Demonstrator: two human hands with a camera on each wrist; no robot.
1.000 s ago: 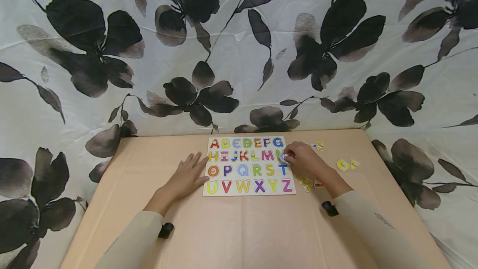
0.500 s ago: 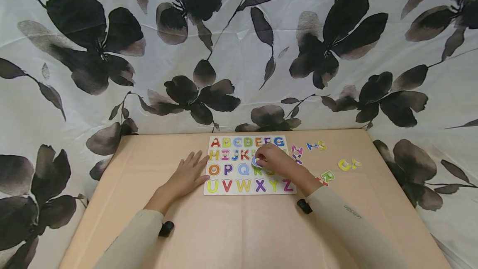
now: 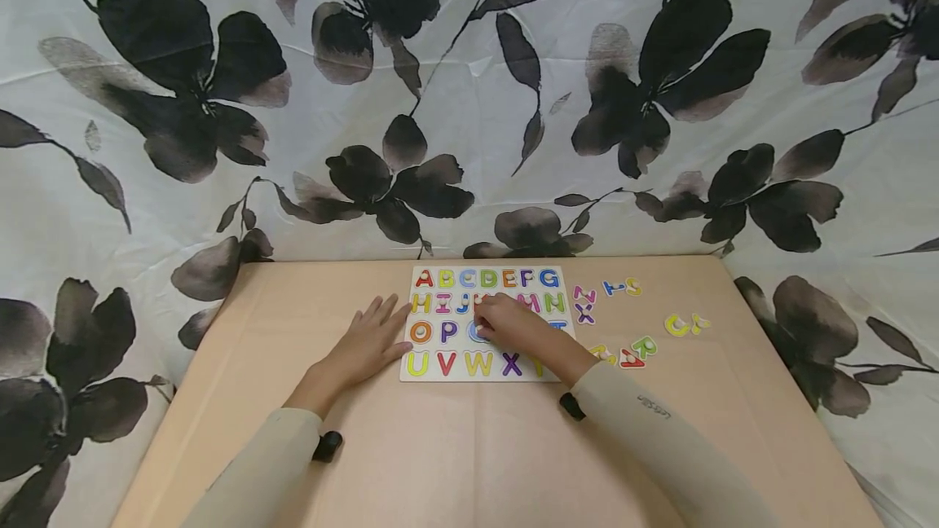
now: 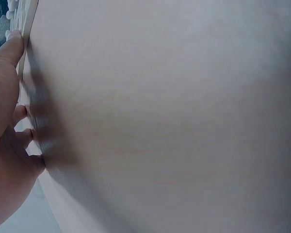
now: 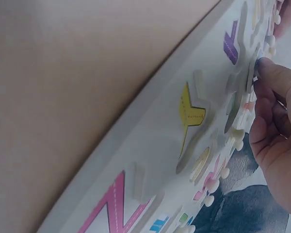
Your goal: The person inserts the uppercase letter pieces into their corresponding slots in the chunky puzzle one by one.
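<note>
A white alphabet puzzle board [image 3: 462, 349] with colourful letters lies on the table. My left hand [image 3: 370, 339] rests at its left edge, fingers spread, thumb on the rim; the left wrist view also shows this thumb [image 4: 12, 48] at the board's edge. Over the third row, around the Q place, is my right hand [image 3: 513, 324]. In the right wrist view its thumb and fingers pinch a puzzle piece [image 5: 252, 73] close over the board; only the piece's edge shows there. White-knobbed letters stand in the upper rows. Purple X [image 5: 230, 43] and yellow Y [image 5: 190, 111] show as printed recesses.
Right of the board lie loose letter pieces: a pink one [image 3: 584, 294], a purple X [image 3: 584, 314], a blue one [image 3: 613, 288], a yellow S [image 3: 632, 287], a yellow C [image 3: 676, 325], a green R [image 3: 644, 347] and a red A [image 3: 632, 358]. A floral cloth [image 3: 513, 202] hangs behind.
My right hand has moved left from the board's right edge to the middle of the third row, carrying a blue letter puzzle piece. The left hand has stayed in place.
</note>
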